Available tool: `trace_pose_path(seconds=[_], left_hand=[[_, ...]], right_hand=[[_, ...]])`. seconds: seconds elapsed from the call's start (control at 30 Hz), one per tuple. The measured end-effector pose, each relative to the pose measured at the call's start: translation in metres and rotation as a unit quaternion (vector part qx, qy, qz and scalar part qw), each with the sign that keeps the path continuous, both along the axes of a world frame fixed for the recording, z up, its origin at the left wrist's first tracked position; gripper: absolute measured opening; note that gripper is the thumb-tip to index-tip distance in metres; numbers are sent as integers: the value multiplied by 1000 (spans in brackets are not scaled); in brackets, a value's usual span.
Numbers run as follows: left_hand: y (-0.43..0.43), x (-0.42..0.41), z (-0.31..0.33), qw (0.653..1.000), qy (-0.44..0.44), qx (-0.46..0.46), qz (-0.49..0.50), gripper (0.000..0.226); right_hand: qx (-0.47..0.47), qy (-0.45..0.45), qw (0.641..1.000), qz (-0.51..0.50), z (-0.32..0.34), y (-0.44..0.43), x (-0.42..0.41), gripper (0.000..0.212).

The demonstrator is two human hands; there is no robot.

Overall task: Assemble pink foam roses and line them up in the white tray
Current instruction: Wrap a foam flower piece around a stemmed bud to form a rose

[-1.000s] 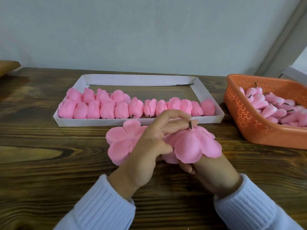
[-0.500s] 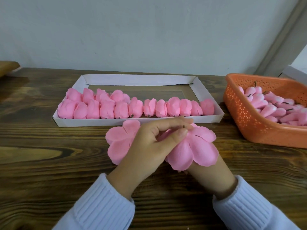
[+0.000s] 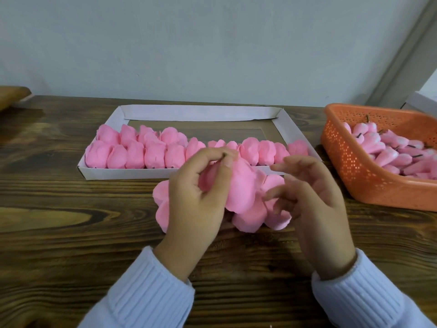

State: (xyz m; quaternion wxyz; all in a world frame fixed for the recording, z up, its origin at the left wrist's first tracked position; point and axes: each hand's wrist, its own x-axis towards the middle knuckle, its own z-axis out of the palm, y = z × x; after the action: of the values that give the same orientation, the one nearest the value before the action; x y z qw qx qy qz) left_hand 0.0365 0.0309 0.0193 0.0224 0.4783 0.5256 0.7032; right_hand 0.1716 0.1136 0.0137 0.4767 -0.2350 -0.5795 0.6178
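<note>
white tray: the white tray [image 3: 198, 112] is sitting flat on the wooden table [image 3: 71, 209] with a long side facing the person, so I'm placing everything else off it.
inside the tray: finished roses [image 3: 132, 152] are lying packed along the tray's near wall, touching side by side. At the tray's left end a second short row is crowding in right behind them.
orange basket: the orange basket [image 3: 369, 185] is sitting just off the tray's right end, not touching it, and it's getting cut off by the picture edge.
inside the basket: pink buds [image 3: 387, 152] with dark stems are lying heaped every which way.
half-made rose: the half-made rose [image 3: 241, 185] is being held up just in front of the tray's near wall, around its middle.
left hand: the left hand [image 3: 196, 197] is gripping the half-made rose, with thumb and forefinger pinching the dark stem tip [image 3: 223, 155] that's poking out on top.
right hand: the right hand [image 3: 316, 200] is hovering in front of the tray's right part with its fingers loosely spread, grasping nothing. It's blurry, so can't tell if the fingertips are brushing the petals.
loose petals: flat loose petals [image 3: 250, 216] are lying on the table in front of the tray's near wall, under both hands.
</note>
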Motion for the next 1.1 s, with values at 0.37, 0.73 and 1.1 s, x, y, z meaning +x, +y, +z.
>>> trace_pose_path(seconds=[0.37, 0.73, 1.1], left_hand=[[4, 19, -9, 985, 169, 9, -45, 18], [-1, 22, -7, 977, 184, -107, -16, 54], [1, 16, -16, 984, 122, -123, -35, 54]], right_hand=[[-300, 113, 895, 310, 6, -14, -9, 35], [-334, 85, 873, 345, 12, -18, -10, 45], [-199, -7, 957, 209, 6, -10, -6, 53]])
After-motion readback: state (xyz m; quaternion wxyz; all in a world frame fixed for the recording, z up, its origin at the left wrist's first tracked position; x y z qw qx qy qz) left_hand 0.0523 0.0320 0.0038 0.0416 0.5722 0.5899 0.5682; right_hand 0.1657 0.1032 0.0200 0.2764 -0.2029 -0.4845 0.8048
